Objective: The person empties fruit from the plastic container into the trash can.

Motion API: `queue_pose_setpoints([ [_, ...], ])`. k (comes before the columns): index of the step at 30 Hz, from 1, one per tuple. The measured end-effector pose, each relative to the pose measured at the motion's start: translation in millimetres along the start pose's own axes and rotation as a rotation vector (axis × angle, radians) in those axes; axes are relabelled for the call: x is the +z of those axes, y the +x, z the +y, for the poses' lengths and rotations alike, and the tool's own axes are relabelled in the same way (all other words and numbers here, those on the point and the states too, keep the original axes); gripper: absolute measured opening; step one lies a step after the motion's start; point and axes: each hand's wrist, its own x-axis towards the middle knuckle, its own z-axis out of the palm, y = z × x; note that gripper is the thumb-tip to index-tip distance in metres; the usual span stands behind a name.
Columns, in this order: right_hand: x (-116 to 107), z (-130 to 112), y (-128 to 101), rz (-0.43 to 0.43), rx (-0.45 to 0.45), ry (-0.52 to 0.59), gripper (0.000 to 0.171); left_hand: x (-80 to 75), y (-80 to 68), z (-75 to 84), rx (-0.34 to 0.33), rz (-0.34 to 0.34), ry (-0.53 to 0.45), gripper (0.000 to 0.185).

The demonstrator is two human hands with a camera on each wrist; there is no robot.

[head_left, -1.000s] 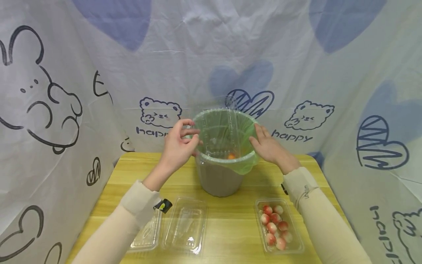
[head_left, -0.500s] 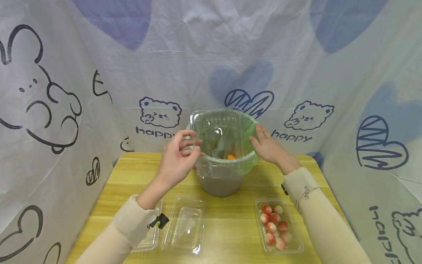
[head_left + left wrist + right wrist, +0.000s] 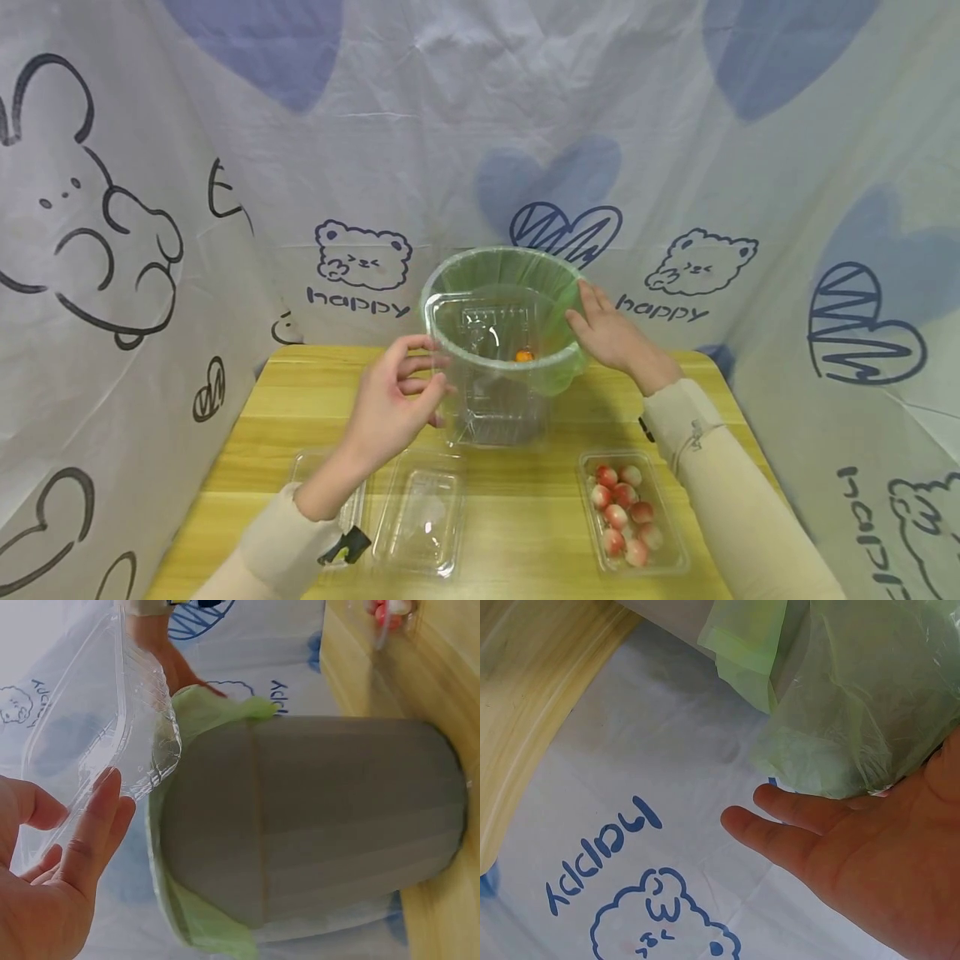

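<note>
A grey bin [image 3: 498, 417] with a green liner [image 3: 517, 275] stands mid-table; a small orange thing [image 3: 524, 356] lies inside it. My left hand [image 3: 431, 387] pinches the left edge of an empty clear plastic container [image 3: 487, 375], held tilted in the air in front of the bin's near side. The left wrist view shows that container [image 3: 97, 712] above my left hand [image 3: 82, 817], beside the bin [image 3: 315, 825]. My right hand [image 3: 579, 304] rests with straight fingers against the liner at the bin's right rim; the right wrist view shows this hand [image 3: 795, 832] under the liner [image 3: 855, 705].
On the wooden table [image 3: 525, 533] near me lie an open empty clear container [image 3: 420, 517] at the left and a clear tray of pink-and-white balls [image 3: 633, 525] at the right. Printed cloth walls [image 3: 150, 208] close in the back and both sides.
My left hand has drawn the clear container from over the bin's mouth down and towards me, in front of the bin. The right hand has stayed at the rim.
</note>
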Motion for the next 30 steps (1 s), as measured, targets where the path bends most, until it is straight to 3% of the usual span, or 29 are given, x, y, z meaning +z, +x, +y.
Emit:
queue_pose_setpoints([
  [12,-1,0,0,0.003,-0.001,0.0,0.075,4.0,-28.6,-20.6,-0.08,-0.036,-0.015,0.042],
  [30,0,0,1,0.006,-0.003,-0.007,0.077,31.5,-69.7,-60.6,-0.184,-0.147,-0.003,0.04],
])
